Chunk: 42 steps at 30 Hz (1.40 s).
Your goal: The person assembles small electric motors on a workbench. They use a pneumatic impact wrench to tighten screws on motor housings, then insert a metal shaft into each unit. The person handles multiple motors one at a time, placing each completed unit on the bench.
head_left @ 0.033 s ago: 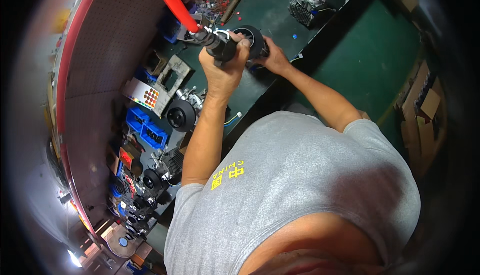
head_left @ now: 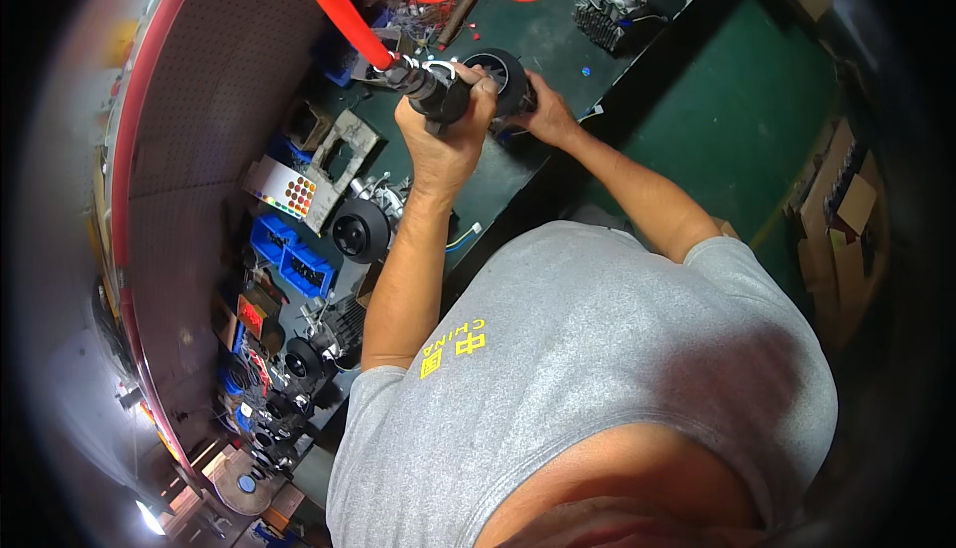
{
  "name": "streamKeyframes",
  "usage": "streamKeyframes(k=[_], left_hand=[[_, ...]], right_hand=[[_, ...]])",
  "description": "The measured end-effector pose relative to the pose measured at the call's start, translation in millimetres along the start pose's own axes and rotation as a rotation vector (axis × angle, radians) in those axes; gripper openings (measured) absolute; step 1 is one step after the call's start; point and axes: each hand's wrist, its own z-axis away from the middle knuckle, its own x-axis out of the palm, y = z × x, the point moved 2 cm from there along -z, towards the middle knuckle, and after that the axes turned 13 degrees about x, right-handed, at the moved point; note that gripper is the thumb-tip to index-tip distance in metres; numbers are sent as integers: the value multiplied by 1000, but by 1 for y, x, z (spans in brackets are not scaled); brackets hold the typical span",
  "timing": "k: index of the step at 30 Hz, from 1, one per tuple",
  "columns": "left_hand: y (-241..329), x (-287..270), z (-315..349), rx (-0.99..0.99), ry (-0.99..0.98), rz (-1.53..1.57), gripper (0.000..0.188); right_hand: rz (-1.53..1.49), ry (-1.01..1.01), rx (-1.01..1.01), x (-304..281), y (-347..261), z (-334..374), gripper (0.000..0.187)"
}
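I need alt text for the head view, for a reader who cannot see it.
A person's left hand grips a black tool on an orange hose beside a black fan, which the right hand touches. Another fan and blue bins are to the left on the green bench.

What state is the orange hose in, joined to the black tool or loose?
Joined: the orange hose runs into a coupling at the end of the black tool, which the left hand grips.

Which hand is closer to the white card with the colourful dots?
Left. The left hand, around the black tool, is up and right of the card. The right hand, on the black fan part, is farther right.
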Motion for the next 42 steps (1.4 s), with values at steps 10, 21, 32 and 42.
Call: streamKeyframes(k=[10, 21, 32, 42], left_hand=[[8, 16, -1, -36, -32, -10, 8], [5, 12, -2, -84, 134, 16, 13], [27, 33, -9, -177, 341, -230, 21], [15, 25, -82, -110, 580, 324, 14]], right_hand=[[-32, -50, 43, -9, 6, -6, 89], [193, 108, -155, 0, 48, -25, 105], [-114, -61, -65, -13, 30, -20, 101], [-107, -93, -3, -16, 27, -21, 106]])
